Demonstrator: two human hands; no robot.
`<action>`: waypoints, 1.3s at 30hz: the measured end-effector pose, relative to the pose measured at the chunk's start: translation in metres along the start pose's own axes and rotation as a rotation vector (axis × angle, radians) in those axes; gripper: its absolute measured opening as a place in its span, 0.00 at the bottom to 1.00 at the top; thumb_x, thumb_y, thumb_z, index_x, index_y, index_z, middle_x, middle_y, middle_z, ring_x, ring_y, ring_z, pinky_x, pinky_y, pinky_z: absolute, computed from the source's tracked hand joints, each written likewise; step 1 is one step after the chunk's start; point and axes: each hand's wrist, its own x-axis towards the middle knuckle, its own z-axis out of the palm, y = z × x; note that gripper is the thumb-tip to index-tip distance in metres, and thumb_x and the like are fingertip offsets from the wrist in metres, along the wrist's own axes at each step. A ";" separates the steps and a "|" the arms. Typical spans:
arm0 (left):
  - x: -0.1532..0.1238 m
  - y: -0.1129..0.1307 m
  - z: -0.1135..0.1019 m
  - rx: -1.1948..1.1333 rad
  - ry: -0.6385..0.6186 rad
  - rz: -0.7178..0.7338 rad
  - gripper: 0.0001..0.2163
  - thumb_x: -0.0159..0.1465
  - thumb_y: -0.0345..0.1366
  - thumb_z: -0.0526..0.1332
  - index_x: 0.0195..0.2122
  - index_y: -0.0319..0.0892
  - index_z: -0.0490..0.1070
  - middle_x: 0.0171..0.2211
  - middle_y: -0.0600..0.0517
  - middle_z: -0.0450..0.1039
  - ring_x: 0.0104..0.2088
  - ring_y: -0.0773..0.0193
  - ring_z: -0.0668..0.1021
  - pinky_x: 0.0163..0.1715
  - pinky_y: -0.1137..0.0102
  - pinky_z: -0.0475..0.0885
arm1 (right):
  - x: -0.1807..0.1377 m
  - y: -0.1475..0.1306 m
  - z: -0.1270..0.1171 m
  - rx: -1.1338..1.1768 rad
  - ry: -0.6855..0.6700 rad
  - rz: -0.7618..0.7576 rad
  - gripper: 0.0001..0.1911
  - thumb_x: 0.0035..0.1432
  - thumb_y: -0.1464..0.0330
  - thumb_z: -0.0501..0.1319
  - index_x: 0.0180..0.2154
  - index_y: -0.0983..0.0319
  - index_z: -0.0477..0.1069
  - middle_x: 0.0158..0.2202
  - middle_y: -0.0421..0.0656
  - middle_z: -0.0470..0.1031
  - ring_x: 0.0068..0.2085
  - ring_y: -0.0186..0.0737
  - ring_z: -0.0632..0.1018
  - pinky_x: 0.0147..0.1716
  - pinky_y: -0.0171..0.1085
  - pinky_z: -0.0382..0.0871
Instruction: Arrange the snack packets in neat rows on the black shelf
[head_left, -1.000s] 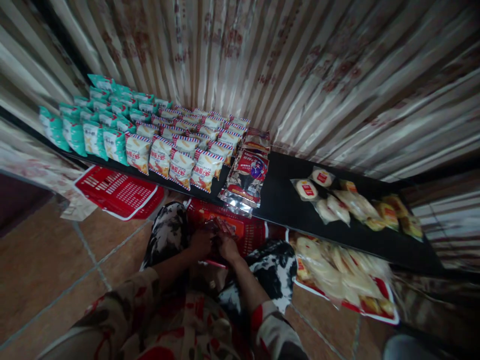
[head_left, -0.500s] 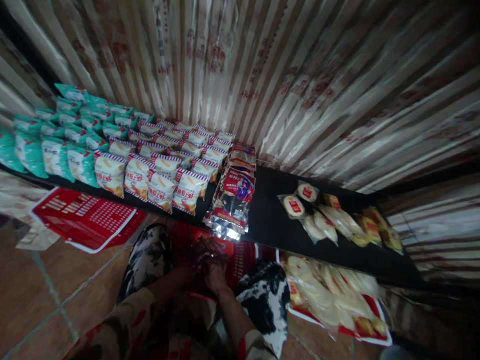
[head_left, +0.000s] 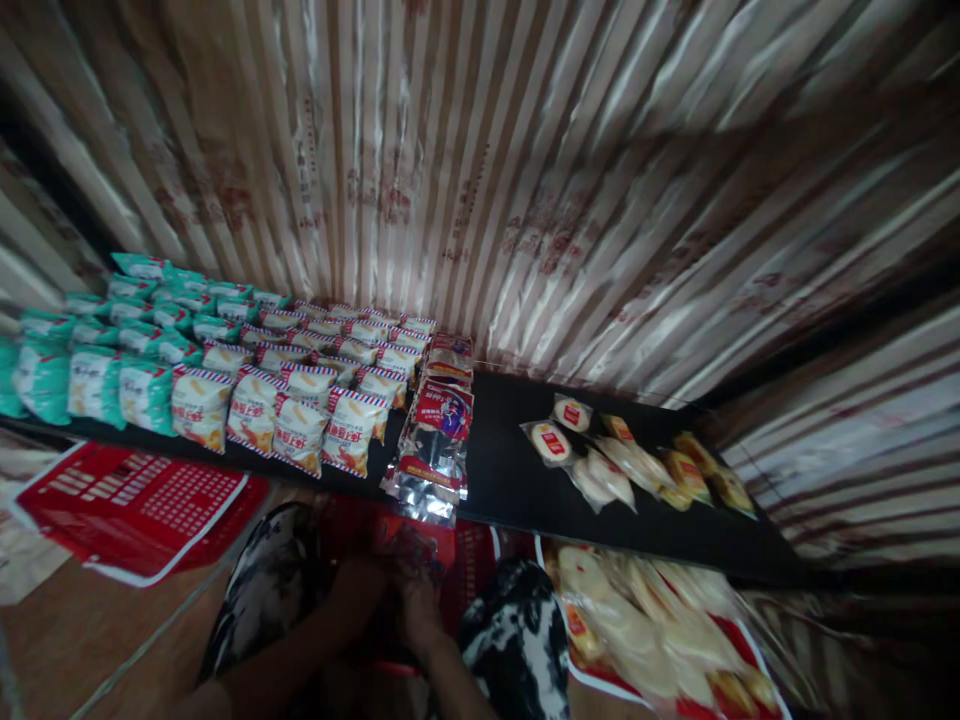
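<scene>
Dimly, the right hand [head_left: 418, 606] touches shiny, crinkled plastic packaging [head_left: 417, 545].

A single camera, worn on the person's head, gives the only view. It looks from the near side of the black table [head_left: 510, 490], from above, facing forward and steeply down over it. The lens sits close enough that the table spans nearly the whole width, its left end cut by the frame edge and its right end inside it, lower down, so the table slants across the picture. Beyond the table, the striped curtain [head_left: 360, 120] fills the upper part, its folds fanning outward. On the table's near side, at the bottom, come the patterned knees [head_left: 514, 620], with the left hand [head_left: 358, 588] and right hand [head_left: 418, 605] between them, dim and blurred.
</scene>
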 end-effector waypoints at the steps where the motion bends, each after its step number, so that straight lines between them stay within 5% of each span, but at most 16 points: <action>1: -0.002 0.000 -0.002 0.018 0.009 0.009 0.13 0.58 0.23 0.51 0.36 0.34 0.75 0.35 0.37 0.77 0.37 0.51 0.78 0.35 0.59 0.71 | -0.003 -0.003 -0.005 0.015 0.014 -0.024 0.27 0.46 0.78 0.52 0.47 0.55 0.73 0.55 0.41 0.68 0.60 0.49 0.61 0.56 0.49 0.53; 6: -0.021 -0.005 -0.027 0.069 0.114 0.166 0.08 0.59 0.29 0.55 0.33 0.37 0.74 0.33 0.42 0.77 0.36 0.55 0.78 0.36 0.63 0.71 | -0.023 -0.018 -0.033 0.102 0.051 -0.145 0.18 0.49 0.75 0.53 0.38 0.57 0.76 0.41 0.43 0.77 0.47 0.42 0.74 0.48 0.38 0.63; 11: -0.065 -0.009 -0.081 0.085 0.286 0.400 0.08 0.62 0.34 0.54 0.34 0.40 0.73 0.35 0.46 0.75 0.38 0.58 0.76 0.41 0.65 0.69 | -0.056 -0.033 -0.066 0.280 0.058 -0.243 0.12 0.55 0.67 0.54 0.38 0.59 0.74 0.35 0.39 0.77 0.37 0.38 0.76 0.39 0.34 0.67; 16: -0.106 0.001 -0.130 -0.180 0.826 0.374 0.16 0.63 0.36 0.53 0.53 0.44 0.63 0.52 0.47 0.66 0.54 0.59 0.66 0.55 0.62 0.61 | -0.084 -0.055 -0.103 0.641 0.190 -0.368 0.15 0.56 0.59 0.56 0.41 0.59 0.73 0.38 0.39 0.76 0.40 0.40 0.75 0.41 0.37 0.67; 18: -0.111 0.006 -0.134 -0.377 1.034 0.263 0.18 0.63 0.36 0.53 0.55 0.45 0.60 0.54 0.47 0.64 0.55 0.59 0.65 0.56 0.60 0.60 | -0.090 -0.062 -0.116 0.822 0.265 -0.359 0.17 0.54 0.57 0.58 0.43 0.58 0.72 0.37 0.39 0.77 0.39 0.40 0.75 0.40 0.37 0.68; 20: -0.109 0.011 -0.129 -0.633 1.102 0.165 0.17 0.63 0.36 0.53 0.53 0.44 0.61 0.53 0.46 0.64 0.52 0.60 0.69 0.52 0.61 0.65 | -0.093 -0.067 -0.127 0.968 0.334 -0.328 0.18 0.52 0.57 0.61 0.43 0.58 0.72 0.36 0.39 0.77 0.37 0.40 0.75 0.39 0.38 0.69; 24: -0.094 0.024 -0.104 -1.123 0.828 0.150 0.18 0.60 0.39 0.56 0.52 0.40 0.61 0.49 0.45 0.69 0.47 0.60 0.73 0.45 0.66 0.71 | -0.094 -0.072 -0.136 1.207 0.396 -0.297 0.20 0.50 0.58 0.63 0.45 0.55 0.70 0.38 0.39 0.77 0.36 0.40 0.77 0.38 0.39 0.70; 28: -0.086 0.044 -0.083 -1.331 0.535 0.293 0.14 0.59 0.37 0.56 0.46 0.40 0.65 0.42 0.47 0.74 0.42 0.62 0.76 0.43 0.68 0.71 | -0.096 -0.072 -0.136 1.356 0.388 -0.267 0.20 0.48 0.60 0.65 0.45 0.54 0.69 0.36 0.38 0.78 0.35 0.39 0.77 0.36 0.38 0.71; 34: -0.079 0.056 -0.081 -1.328 0.535 0.239 0.14 0.58 0.33 0.56 0.46 0.39 0.66 0.38 0.50 0.75 0.38 0.62 0.77 0.39 0.69 0.71 | -0.100 -0.064 -0.142 1.422 0.470 -0.182 0.23 0.46 0.59 0.66 0.46 0.56 0.69 0.35 0.39 0.78 0.33 0.40 0.78 0.33 0.38 0.71; 39: -0.074 0.061 -0.087 -1.304 0.458 0.276 0.17 0.57 0.33 0.56 0.49 0.41 0.66 0.41 0.50 0.75 0.39 0.63 0.76 0.41 0.70 0.70 | -0.092 -0.058 -0.158 1.468 0.616 -0.074 0.20 0.39 0.60 0.70 0.36 0.60 0.72 0.29 0.38 0.79 0.28 0.38 0.77 0.30 0.37 0.71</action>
